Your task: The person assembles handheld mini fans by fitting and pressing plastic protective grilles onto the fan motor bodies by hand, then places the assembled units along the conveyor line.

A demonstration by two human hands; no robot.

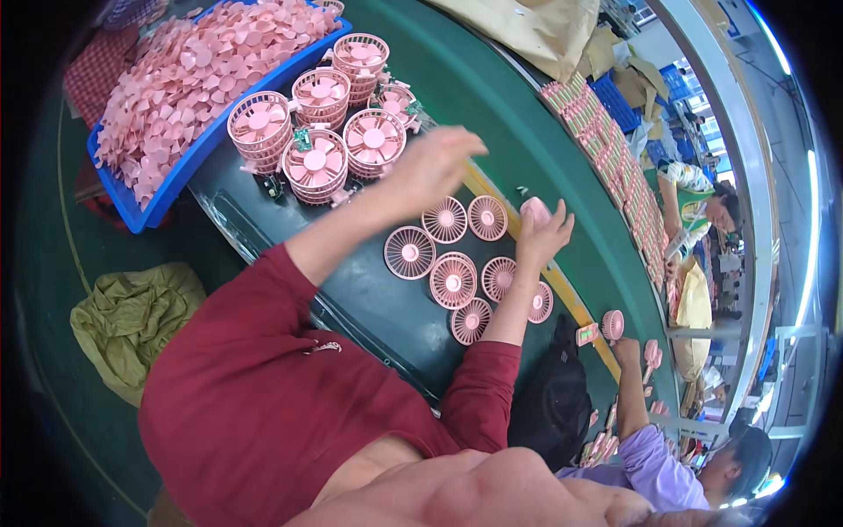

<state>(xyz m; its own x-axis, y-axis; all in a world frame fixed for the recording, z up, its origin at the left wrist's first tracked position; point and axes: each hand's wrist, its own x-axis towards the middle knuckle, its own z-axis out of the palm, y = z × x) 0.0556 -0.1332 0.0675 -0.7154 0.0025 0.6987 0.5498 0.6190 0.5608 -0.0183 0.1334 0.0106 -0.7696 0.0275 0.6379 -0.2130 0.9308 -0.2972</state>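
My left hand (430, 171) reaches over the dark worktop with its fingers stretched out, slightly blurred, and nothing shows in it. Just to its left stand stacks of pink round fan cages (375, 140) with fan blades inside; small green circuit boards (302, 140) and wires show among them. In the fingers of my right hand (546, 235) is a rounded pink plastic fan part (535, 211), partly hidden by the hand. Below and between my hands lie several pink slotted fan covers (453, 281), some under my right forearm. A small part (522, 191) lies on the green belt.
A blue bin (171, 189) heaped with loose pink fan blades stands at the far left. The green conveyor belt (597, 228) runs past the worktop, edged by a yellow strip. A black cloth item (555, 400) lies at right; a co-worker's hand (625, 353) holds a pink fan nearby.
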